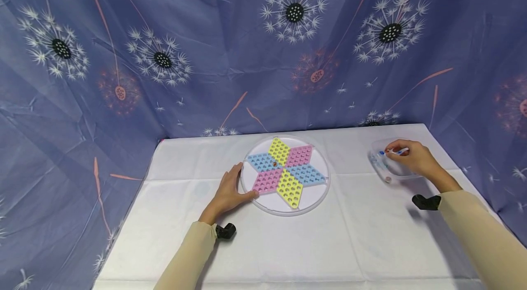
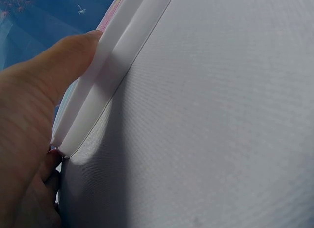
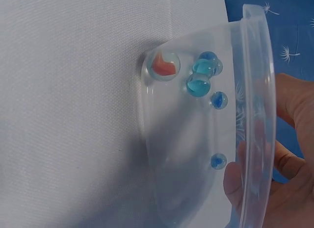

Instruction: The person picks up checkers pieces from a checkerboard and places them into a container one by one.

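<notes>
We only get a slice of the game board [image 2: 105,86] in the left wrist view, cut off by the top edge, and the left hand [image 2: 29,139] runs off the left and bottom edges. In the head view the marbles [image 1: 380,162] in the clear tub [image 1: 376,148] are too small to count. We can't tell what the right hand [image 1: 413,158] pinches; its fingertips are hidden behind the tub wall in the right wrist view.

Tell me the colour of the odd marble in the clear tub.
Orange-red marble, seen best from the right wrist.
</notes>
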Tool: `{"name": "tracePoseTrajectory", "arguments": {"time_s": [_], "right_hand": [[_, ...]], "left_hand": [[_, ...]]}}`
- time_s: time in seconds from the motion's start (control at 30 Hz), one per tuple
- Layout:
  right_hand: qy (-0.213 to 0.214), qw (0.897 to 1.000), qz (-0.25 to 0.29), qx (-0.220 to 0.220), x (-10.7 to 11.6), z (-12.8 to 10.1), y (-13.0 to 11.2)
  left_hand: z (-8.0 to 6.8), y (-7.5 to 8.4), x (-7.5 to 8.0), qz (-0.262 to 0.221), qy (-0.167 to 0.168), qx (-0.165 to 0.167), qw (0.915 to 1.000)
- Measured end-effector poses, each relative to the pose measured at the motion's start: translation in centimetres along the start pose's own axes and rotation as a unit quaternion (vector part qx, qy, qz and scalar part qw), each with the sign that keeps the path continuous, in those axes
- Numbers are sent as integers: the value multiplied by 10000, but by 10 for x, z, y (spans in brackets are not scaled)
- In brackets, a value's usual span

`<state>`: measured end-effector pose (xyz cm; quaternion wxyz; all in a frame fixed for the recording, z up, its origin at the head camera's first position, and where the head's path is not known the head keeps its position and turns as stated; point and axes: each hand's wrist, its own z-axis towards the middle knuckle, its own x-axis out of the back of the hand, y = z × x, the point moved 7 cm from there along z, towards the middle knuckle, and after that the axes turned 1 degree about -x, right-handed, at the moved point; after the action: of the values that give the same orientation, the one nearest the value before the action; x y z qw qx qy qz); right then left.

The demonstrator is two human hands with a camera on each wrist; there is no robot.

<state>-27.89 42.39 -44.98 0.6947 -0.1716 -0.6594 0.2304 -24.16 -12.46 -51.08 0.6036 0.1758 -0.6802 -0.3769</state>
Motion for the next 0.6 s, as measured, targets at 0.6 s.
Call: {"name": "tracePoseTrajectory", "arguments": {"time_s": [0.6], "right_hand": [[190,9998,24,-29,4,-3,0]], "left_hand": [[1,-1,-1,83,25,-5,10000]]}}
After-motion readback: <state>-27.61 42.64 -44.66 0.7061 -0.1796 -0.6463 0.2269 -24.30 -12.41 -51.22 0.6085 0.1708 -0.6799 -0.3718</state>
